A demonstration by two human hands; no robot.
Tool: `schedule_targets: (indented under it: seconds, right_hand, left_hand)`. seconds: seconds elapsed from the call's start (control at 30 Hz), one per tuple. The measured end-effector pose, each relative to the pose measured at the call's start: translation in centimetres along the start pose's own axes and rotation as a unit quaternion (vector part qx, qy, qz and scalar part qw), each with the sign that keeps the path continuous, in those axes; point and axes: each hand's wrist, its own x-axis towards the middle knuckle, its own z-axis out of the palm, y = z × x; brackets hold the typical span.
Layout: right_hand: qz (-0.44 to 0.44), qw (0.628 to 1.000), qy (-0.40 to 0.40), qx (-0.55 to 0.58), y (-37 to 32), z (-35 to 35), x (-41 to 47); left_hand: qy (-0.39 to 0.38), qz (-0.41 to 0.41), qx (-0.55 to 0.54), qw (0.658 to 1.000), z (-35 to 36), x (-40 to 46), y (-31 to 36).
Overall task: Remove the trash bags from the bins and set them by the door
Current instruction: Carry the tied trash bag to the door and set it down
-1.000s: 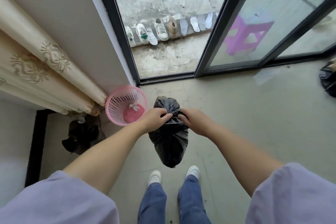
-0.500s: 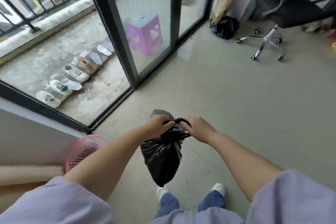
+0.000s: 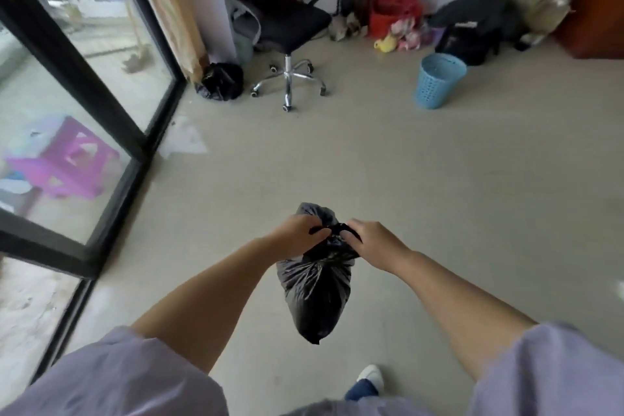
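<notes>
Black trash bag (image 3: 315, 294) remains pinched at its neck by both hands; view has swung from the pink bin toward the second bag (image 3: 221, 81) lying by the glass door (image 3: 101, 94).

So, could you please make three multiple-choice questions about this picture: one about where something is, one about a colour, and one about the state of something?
1. Where is the other black bag that lies on the floor?
A. beside the curtain, near the office chair
B. inside the bin
C. on the purple stool

2. What colour is the bin standing on the floor?
A. red
B. blue
C. green

3. In what state is the trash bag in the hands?
A. lying flat on the floor
B. open and spilling
C. hanging in the air, gathered at the top

Answers: 1 A, it sits at the foot of the curtain, just left of the chair base. 2 B, its perforated wall is light blue. 3 C, the left hand and right hand pinch its neck while the body hangs clear of the floor.
</notes>
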Motion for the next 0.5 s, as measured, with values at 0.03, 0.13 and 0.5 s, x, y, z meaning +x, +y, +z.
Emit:
schedule_targets:
  seconds: [0.03, 0.13, 0.5]
  right_hand:
    - [0.009, 1.0, 0.011, -0.002, 2.1, -2.0, -0.5]
    - [0.041, 0.998, 0.044, -0.004, 7.9, -7.7, -2.0]
    - [0.13, 0.98, 0.152, -0.017, 23.0, -23.5, -2.3]
  left_hand:
    - [-0.005, 0.014, 0.01, 1.0, 0.2, 1.9, 2.4]
    - [-0.024, 0.056, 0.0, 0.998, 0.6, 7.2, 9.4]
    - [-0.087, 0.194, 0.06, 0.975, 0.1, 25.3, 27.1]
